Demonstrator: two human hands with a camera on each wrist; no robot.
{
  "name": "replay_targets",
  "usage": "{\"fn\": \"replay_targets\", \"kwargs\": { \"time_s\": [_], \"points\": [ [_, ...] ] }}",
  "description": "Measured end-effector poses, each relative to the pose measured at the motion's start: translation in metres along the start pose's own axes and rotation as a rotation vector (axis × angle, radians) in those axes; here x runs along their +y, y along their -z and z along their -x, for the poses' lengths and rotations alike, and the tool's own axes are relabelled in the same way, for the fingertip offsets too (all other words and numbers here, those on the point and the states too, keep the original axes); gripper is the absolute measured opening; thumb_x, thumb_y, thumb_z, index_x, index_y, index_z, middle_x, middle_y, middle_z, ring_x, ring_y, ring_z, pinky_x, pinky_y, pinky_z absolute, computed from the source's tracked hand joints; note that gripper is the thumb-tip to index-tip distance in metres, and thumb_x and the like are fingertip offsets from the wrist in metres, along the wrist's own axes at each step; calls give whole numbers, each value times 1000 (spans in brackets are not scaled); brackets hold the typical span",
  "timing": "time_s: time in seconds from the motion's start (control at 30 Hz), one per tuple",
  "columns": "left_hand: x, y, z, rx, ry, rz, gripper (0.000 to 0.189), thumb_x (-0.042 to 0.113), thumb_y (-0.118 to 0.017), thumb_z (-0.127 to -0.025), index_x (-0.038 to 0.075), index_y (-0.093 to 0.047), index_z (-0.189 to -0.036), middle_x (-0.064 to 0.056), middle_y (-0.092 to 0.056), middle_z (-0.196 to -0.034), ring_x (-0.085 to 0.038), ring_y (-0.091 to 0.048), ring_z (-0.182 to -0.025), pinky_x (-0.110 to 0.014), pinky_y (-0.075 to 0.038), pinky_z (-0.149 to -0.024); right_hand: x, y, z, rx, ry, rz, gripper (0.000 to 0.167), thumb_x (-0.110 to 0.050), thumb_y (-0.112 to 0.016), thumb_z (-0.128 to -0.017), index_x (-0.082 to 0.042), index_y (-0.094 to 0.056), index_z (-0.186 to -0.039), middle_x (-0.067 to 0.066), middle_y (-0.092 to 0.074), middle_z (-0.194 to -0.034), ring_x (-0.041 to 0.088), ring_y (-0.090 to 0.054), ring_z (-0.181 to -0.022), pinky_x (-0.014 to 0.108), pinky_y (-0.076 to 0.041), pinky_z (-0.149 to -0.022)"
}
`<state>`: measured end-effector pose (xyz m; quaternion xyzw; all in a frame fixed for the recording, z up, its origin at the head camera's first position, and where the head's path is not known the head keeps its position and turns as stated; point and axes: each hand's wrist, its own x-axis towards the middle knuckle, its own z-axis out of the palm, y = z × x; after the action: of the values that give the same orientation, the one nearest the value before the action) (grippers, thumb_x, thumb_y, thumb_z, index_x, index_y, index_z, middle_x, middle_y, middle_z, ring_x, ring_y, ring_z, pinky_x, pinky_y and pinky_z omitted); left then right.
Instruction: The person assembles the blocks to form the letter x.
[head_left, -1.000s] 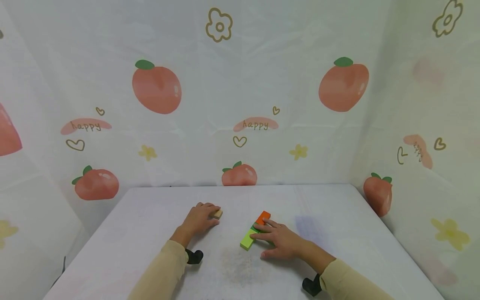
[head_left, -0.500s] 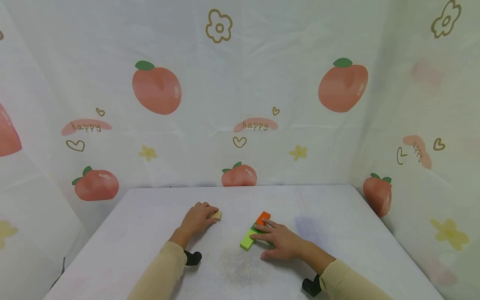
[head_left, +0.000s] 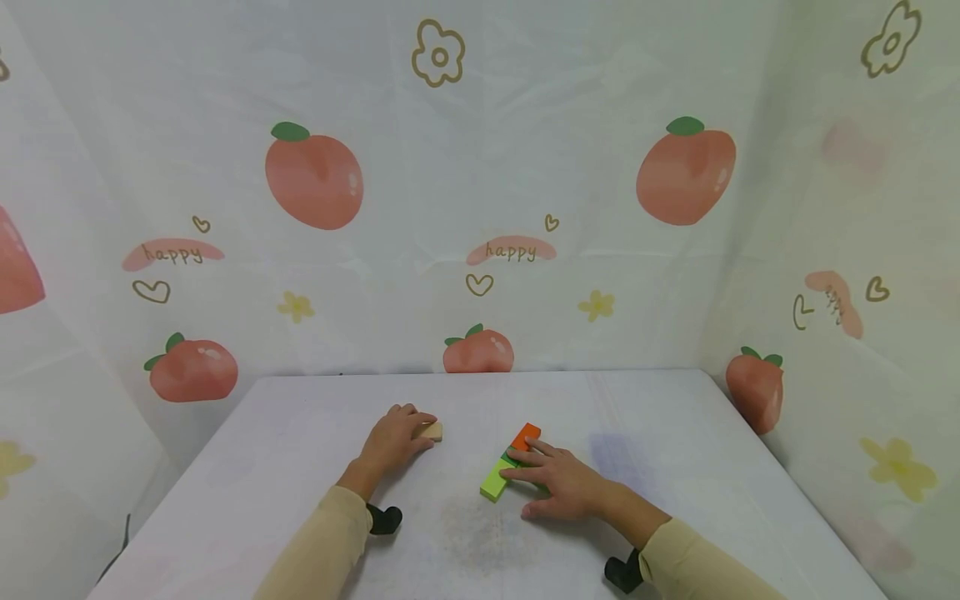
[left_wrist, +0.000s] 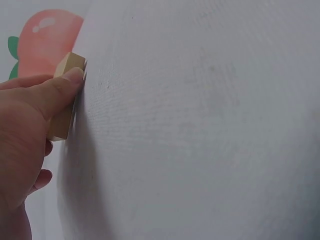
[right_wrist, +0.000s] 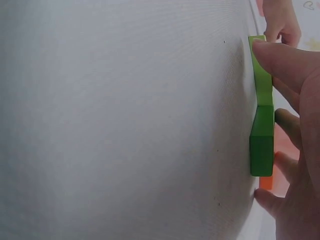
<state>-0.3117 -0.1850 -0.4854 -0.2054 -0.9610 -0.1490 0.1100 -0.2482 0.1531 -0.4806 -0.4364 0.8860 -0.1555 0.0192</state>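
Between thumb and fingers, my left hand [head_left: 392, 439] pinches a plain wooden block [head_left: 431, 432] at the table's left middle. The left wrist view shows this wooden block [left_wrist: 63, 120] low at the tabletop, partly covered by the thumb. My right hand [head_left: 567, 482] lies spread over a row of coloured blocks, its fingertips touching them. A light green block [head_left: 492, 484] is at the near end and an orange block [head_left: 527, 432] at the far end. The dark green block [right_wrist: 262, 155] sits in the middle, mostly hidden under the fingers in the head view.
Both hands work on a white table [head_left: 300, 467] with a grey smudge near the front middle. A white cloth [head_left: 480, 167] printed with fruit hangs behind and at the sides. Each wrist wears a black camera mount.
The wooden block has turned slightly in my left hand, which has shifted a little left. My right hand and the coloured blocks stay put.
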Motion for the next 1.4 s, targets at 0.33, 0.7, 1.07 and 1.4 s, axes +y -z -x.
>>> {"fn": "replay_targets", "kwargs": {
  "time_s": [0.33, 0.7, 1.07, 1.4],
  "points": [
    [8, -3, 3, 44, 72, 117, 40, 31, -80, -80, 21, -71, -118, 4, -57, -97, -15, -46, -87, -32, -41, -73, -4, 3, 1, -4, -4, 7, 58, -46, -64, -91, -30, -49, -145, 2, -38, -153, 42, -26, -140, 63, -33, -99],
    [16, -7, 3, 48, 92, 173, 41, 30, -80, -81, 21, -70, -119, 4, -57, -100, -14, -45, -87, -30, -41, -71, -4, 1, -1, -29, -40, 14, 58, -48, -63, -91, -33, -47, -145, -2, -36, -154, 38, -24, -142, 60, -31, -103],
    [24, -10, 4, 106, 28, 214, 38, 26, -81, -79, 21, -71, -116, 5, -57, -95, -13, -46, -84, -30, -42, -69, -4, 2, -1, -34, -47, 4, 58, -46, -64, -91, -34, -47, -145, -3, -35, -154, 37, -23, -142, 59, -32, -104],
    [35, -13, 4, 118, 25, 218, 38, 27, -81, -79, 21, -72, -115, 7, -57, -94, -12, -46, -83, -29, -40, -68, -4, 2, -2, -29, -52, 17, 58, -47, -65, -90, -34, -48, -144, -3, -36, -154, 36, -25, -142, 58, -32, -104]
  ]
}}
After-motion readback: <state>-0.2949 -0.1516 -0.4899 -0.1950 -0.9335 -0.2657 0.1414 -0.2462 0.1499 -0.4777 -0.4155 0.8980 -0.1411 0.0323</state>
